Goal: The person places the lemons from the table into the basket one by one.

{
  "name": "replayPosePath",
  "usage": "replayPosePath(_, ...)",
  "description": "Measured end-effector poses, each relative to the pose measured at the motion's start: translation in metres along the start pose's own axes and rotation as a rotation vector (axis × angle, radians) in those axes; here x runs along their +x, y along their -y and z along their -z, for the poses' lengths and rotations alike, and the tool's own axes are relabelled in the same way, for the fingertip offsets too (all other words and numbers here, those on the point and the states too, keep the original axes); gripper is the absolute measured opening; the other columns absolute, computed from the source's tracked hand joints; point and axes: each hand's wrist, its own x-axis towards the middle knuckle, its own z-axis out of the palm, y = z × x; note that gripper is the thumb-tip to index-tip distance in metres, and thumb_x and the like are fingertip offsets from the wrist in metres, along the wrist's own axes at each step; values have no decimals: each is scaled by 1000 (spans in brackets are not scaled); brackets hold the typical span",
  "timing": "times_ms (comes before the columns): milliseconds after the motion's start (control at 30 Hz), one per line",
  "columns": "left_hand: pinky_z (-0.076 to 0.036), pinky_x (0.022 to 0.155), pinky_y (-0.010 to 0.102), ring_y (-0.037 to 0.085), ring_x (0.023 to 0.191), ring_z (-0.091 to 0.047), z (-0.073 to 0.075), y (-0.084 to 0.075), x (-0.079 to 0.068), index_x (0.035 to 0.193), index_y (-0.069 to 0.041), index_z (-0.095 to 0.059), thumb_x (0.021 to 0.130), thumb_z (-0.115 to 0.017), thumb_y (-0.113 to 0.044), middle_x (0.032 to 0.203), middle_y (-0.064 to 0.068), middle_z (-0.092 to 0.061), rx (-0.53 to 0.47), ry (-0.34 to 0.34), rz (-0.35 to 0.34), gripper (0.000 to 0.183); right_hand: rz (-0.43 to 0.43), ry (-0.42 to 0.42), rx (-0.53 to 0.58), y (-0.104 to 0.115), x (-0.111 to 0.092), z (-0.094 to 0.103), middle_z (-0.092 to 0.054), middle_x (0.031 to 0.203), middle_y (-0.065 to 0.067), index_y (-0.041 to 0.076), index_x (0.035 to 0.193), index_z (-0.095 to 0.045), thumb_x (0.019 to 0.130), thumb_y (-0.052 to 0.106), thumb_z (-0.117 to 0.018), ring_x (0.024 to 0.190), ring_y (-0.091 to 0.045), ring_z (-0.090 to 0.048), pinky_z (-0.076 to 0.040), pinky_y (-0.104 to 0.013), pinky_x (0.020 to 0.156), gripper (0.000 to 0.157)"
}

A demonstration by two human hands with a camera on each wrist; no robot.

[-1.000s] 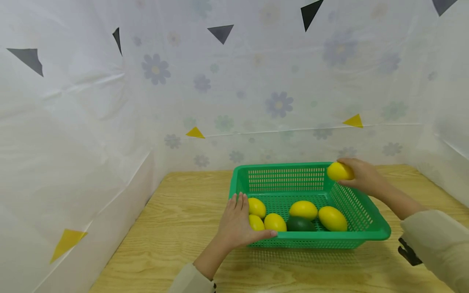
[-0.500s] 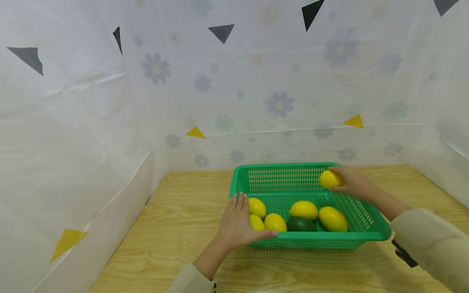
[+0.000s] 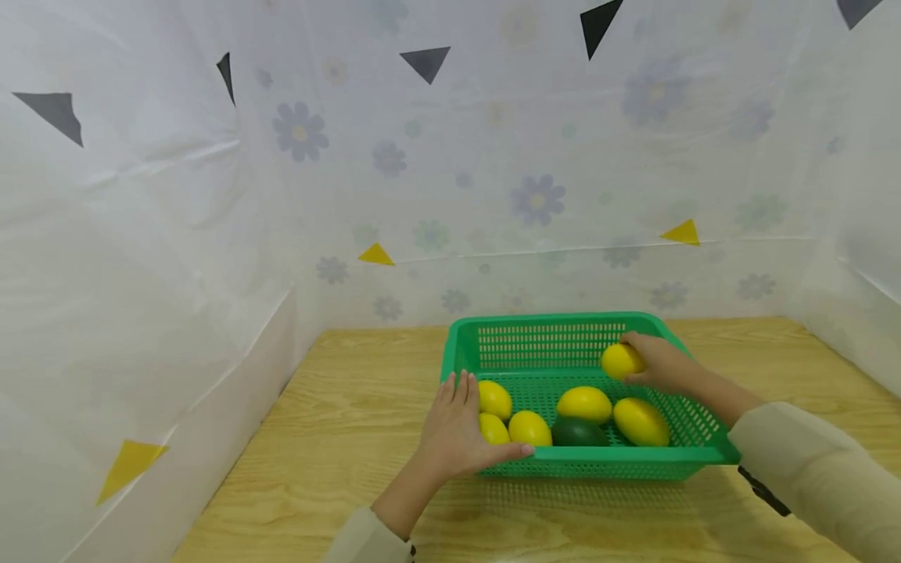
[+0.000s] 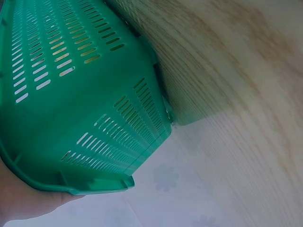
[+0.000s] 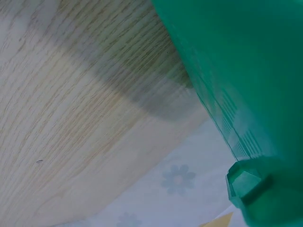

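Note:
A green slotted plastic basket [image 3: 605, 455] sits on the wooden table. My right hand [image 3: 665, 363] grips a yellow lemon [image 3: 622, 361] above the basket's inside, near its right back part. My left hand [image 3: 454, 438] rests on the near left corner, fingers straight over the left rim and thumb along the front rim. Several more lemons lie in the basket, such as one at the right [image 3: 641, 422] and one at the middle [image 3: 584, 405]. Beside them is a dark green oval fruit [image 3: 579, 431], partly hidden by the front rim. The left wrist view shows the basket's outer wall [image 4: 94, 123].
Wooden table [image 3: 338, 422] surrounds the basket, reaching to a white flowered sheet [image 3: 450, 172] behind and at both sides. Yellow and dark triangles mark the sheet. In the right wrist view, the basket's wall [image 5: 246, 75] stands close, with table beside it.
My right hand has carried the lemon leftward and down, from the basket's right back corner to farther inside it. The left hand and the basket have stayed put.

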Motion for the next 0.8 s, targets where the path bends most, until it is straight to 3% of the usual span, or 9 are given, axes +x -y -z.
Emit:
replayPosePath(233, -16, 117, 45, 36, 143, -14, -1, 0, -1, 146, 2, -19, 71, -50, -78, 153, 20, -17, -3, -5, -3, 114, 8, -20, -47, 2, -2, -3, -53, 103, -27, -15, 114, -51, 74, 9, -76, 82, -30, -55, -50, -41, 65, 53)
replayPosePath(600, -15, 117, 46, 37, 143, -14, -1, 0, 0, 146, 2, -20, 71, -50, -78, 152, 20, -19, -1, 1, -1, 114, 5, 35, -92, 1, -3, -9, -61, 98, -22, -11, 109, -58, 72, 12, -77, 81, -27, -55, -48, -39, 64, 47)
replayPosePath(800, -16, 117, 45, 37, 143, -14, -1, 1, 0, 146, 2, -20, 71, -50, -79, 152, 20, -20, 6, 1, 1, 114, 9, 54, -96, 2, -3, -12, -62, 98, -22, -10, 109, -57, 75, 9, -74, 84, -32, -56, -47, -45, 70, 43)
